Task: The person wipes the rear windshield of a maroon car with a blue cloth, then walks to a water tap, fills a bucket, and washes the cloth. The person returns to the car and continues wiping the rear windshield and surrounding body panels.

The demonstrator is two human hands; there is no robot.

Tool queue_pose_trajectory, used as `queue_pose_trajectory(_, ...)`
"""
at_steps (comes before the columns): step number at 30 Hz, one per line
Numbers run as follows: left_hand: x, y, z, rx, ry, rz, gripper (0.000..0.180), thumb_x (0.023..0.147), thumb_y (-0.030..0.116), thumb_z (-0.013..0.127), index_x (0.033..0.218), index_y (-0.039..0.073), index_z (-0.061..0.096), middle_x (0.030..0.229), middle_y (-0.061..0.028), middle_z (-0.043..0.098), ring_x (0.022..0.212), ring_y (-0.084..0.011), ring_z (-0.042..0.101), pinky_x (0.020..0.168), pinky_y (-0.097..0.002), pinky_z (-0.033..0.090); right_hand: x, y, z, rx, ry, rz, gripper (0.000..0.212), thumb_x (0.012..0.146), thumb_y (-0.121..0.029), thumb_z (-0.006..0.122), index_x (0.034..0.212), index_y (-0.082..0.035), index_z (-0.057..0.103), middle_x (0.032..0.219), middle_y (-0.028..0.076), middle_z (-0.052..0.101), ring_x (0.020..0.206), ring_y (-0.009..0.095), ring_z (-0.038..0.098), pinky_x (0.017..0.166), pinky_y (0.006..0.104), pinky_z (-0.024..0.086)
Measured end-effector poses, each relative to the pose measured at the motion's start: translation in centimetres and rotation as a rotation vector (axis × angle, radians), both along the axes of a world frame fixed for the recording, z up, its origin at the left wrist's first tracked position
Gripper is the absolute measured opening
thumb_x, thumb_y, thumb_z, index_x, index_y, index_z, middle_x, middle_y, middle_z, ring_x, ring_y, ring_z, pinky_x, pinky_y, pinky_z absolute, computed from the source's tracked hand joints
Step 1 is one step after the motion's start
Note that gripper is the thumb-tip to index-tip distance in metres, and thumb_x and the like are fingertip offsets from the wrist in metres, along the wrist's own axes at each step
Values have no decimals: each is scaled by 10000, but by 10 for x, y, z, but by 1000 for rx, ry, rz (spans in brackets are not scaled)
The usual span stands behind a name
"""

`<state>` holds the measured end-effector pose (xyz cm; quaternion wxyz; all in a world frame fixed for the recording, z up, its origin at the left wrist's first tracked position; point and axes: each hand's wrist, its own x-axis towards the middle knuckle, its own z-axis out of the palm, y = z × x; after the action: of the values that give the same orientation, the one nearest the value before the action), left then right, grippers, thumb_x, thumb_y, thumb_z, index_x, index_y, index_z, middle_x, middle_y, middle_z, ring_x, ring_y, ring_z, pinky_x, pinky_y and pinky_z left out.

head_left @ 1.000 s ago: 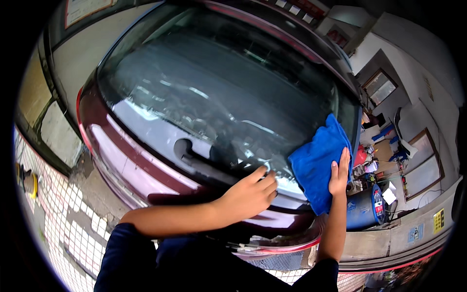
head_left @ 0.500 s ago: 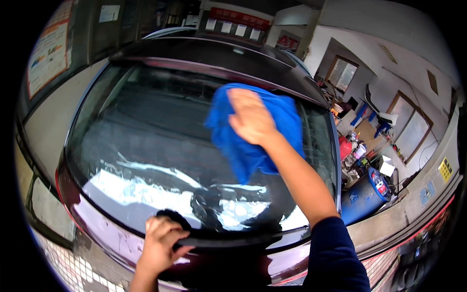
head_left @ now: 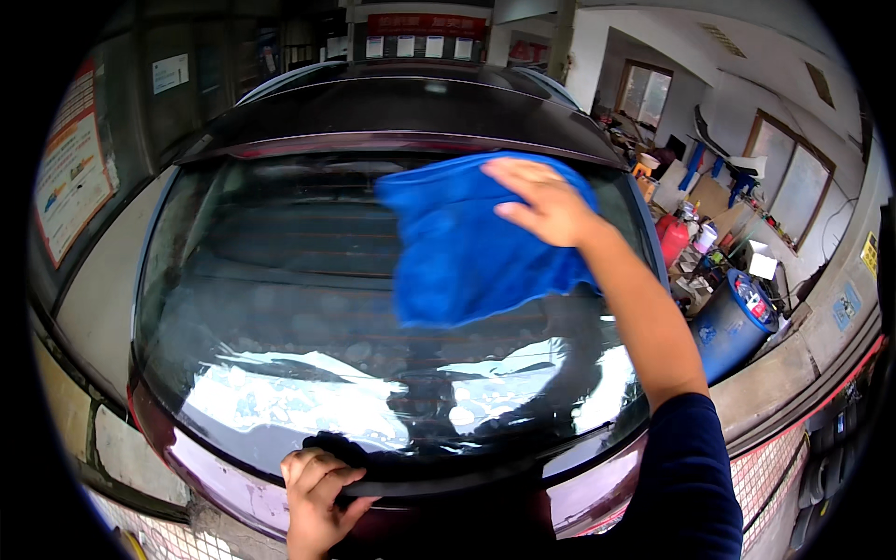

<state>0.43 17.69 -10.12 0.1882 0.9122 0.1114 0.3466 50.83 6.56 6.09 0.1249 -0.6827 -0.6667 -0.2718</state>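
A blue cloth (head_left: 481, 252) lies spread against the upper right of a dark red car's rear window (head_left: 308, 308). On its top right part rests my right hand (head_left: 551, 201), fingers together and pressing the cloth to the glass, thumb to the left. Pale, smeary patches and bright reflections show on the glass. At the window's lower edge, my left hand (head_left: 320, 490) curls its fingers over the black trim (head_left: 439, 485) of the tailgate, with the thumb pointing right. Its fingertips are partly hidden.
The car's roof (head_left: 411, 107) stretches away beyond the window. Off to the right stand a blue barrel (head_left: 733, 327) with plastic bottles in it, a red container (head_left: 674, 245) and clutter. A wall with a poster (head_left: 75, 187) runs along the left.
My right hand has shifted right across the glass, and the cloth now lies more spread out. My left hand stays at the window's lower edge. The view has tilted a little.
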Motion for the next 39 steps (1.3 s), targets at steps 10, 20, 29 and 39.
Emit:
queue_pose_trajectory(10, -4, 10, 2, -64, -77, -107, 382, 654, 239, 921, 996, 149, 775, 975, 18, 678, 1010, -261, 614, 945, -427, 401, 6, -66, -78, 214, 35, -745, 631, 1057, -342, 514, 1502, 100, 447, 1573, 322, 430, 1492, 488, 367, 1265, 556, 231)
queue_pose_trajectory(20, -20, 17, -9, -36, -155, -162, 391, 724, 221, 880, 1069, 125, 722, 1087, -20, 649, 1127, -263, 600, 1000, -434, 414, -195, 236, 5, -65, -142, -82, 625, 1038, -373, 517, 1481, 65, 464, 1583, 262, 439, 1520, 428, 348, 1288, 481, 234)
queue_pose_trajectory(29, -26, 16, -17, 17, -149, -122, 407, 738, 239, 860, 1087, 86, 717, 1094, -67, 633, 1178, -292, 579, 1048, -436, 412, -389, 217, -99, -199, -202, 602, 774, 910, -471, 665, 1481, 30, 518, 1508, 225, 540, 1422, 388, 486, 1252, 513, 290)
queue_pose_trajectory(39, -133, -38, -2, -66, -228, -161, 252, 871, 165, 786, 1091, 72, 704, 1194, -102, 644, 1224, -314, 618, 1013, -434, 494, -273, 278, -16, -62, -30, -274, 815, 991, -569, 554, 1606, -57, 396, 1698, 152, 333, 1578, 307, 298, 1270, 454, 262)
